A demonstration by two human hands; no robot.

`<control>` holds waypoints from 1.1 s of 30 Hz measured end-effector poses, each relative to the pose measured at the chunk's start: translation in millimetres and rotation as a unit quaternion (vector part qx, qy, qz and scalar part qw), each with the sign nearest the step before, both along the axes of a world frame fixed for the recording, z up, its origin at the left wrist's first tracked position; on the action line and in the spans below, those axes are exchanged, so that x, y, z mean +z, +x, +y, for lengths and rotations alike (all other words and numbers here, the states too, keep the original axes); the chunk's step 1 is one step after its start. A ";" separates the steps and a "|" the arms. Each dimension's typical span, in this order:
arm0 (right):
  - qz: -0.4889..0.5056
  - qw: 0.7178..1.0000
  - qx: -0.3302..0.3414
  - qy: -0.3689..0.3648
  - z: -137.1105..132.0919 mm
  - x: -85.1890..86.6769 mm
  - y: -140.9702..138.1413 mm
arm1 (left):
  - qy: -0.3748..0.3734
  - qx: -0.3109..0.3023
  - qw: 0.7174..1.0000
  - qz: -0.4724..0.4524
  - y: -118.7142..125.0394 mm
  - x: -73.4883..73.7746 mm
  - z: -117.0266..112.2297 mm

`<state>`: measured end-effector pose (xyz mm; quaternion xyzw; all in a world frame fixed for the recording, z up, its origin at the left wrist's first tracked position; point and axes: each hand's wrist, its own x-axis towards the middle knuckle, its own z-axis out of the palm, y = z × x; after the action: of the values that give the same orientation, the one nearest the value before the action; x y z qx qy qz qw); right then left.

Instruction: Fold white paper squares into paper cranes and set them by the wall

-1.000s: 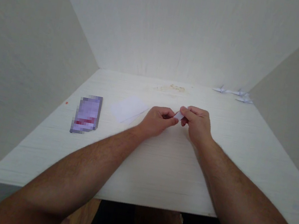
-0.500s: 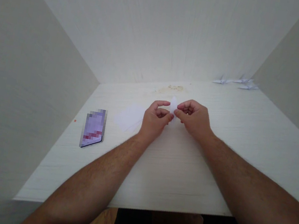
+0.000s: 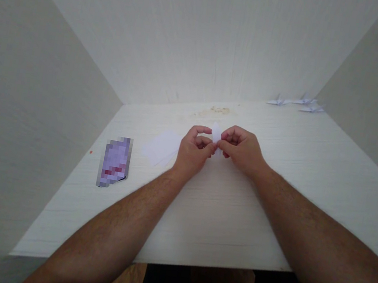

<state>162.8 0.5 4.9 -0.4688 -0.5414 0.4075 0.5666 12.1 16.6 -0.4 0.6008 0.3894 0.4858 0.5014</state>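
Note:
A small folded piece of white paper stands upright between my two hands, above the middle of the table. My left hand pinches its lower left side with the thumb, while the index finger reaches to its upper edge. From the other side, my right hand grips the paper between thumb and fingers, the thumb tips of both hands close together. Fingers hide the lower part of the paper. Just left of my left hand lie white paper sheets, flat on the table.
A phone with a blurred-out screen lies at the left. Several folded paper cranes sit in the far right corner. Panels enclose the white table at the back and both sides. A brownish stain marks the back.
The folded paper leans slightly more to the left, and my right thumb has moved in closer to my left thumb. The whole view has shifted a little.

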 end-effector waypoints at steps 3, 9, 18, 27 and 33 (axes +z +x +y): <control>-0.007 1.000 0.001 0.006 0.1 -0.4 -0.3 | 0.006 -0.006 1.000 -0.003 0.5 0.9 -0.6; -0.006 1.000 0.007 0.010 -0.2 -0.5 -2.0 | 0.009 0.007 1.000 0.011 1.4 0.4 -0.8; 0.004 0.999 0.034 0.004 -1.4 1.4 -0.4 | 0.005 -0.004 1.000 -0.024 0.0 -4.8 4.0; 0.008 0.999 0.043 0.009 -0.9 -0.5 1.6 | 0.006 -0.013 0.999 -0.051 -1.2 -7.6 5.8; 0.005 0.999 0.042 0.014 -0.3 -2.7 1.8 | 0.006 -0.011 0.999 -0.043 -2.0 -8.1 6.7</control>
<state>164.6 0.2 2.2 -0.4352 -0.5640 0.4256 0.5580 10.1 23.2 -8.5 0.5863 0.3583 0.5080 0.5194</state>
